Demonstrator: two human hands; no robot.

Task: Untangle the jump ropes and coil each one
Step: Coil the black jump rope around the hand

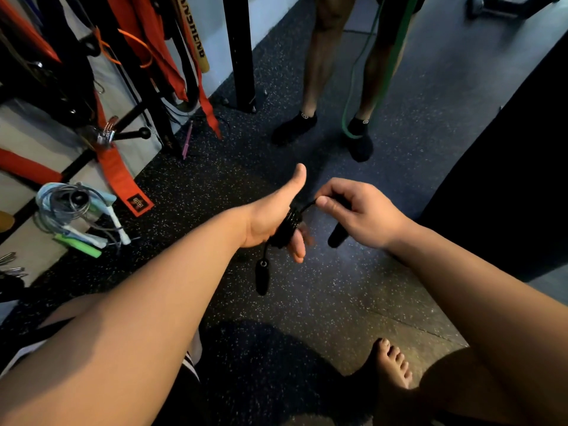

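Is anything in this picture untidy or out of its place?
Yes. A jumbled heap of grey cable ropes with white, blue and green handles lies at far left and looks tangled. The black rope wound round the left hand looks orderly.

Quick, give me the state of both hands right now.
Left hand: open, thumb up, black jump rope wound round its fingers.
Right hand: closed, pinching the same rope, its handle below the palm.
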